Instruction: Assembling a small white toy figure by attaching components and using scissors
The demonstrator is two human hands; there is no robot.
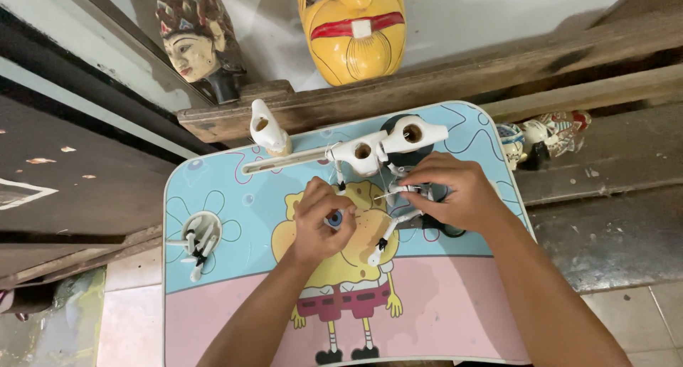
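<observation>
We hold a small white puppet arm piece (407,191) pinched between the thumb and fingers of our right hand (455,193), the fingers closed around its upper end while a thin pointed tip projects to the left toward our other hand. Our left hand (320,221) is curled into a loose fist just beside it, fingertips drawn together; we cannot tell whether they grip anything, since the knuckles hide the contact. A second jointed white limb (388,235) hangs below the right hand and lies slanted on the tabletop, its lower end resting between the two wrists. The held piece therefore sits between the hands, nearer the right palm, with both hands almost touching above it. Directly behind the hands stand two white unpainted puppet torsos (388,145), each with a round socket hole facing us, touching one another side by side. A third white torso (267,129) stands apart to the left, at the table's far edge. All of this rests on a small folding table (228,296) printed with a yellow cartoon figure on a blue and pink ground. In the round cup recess at the table's left side lie several loose white limb parts (197,240). Behind the table, on a wooden ledge (498,75), stand a yellow carved mask (352,29) and a painted puppet head (192,43); further painted figures (541,138) lie at the right.
</observation>
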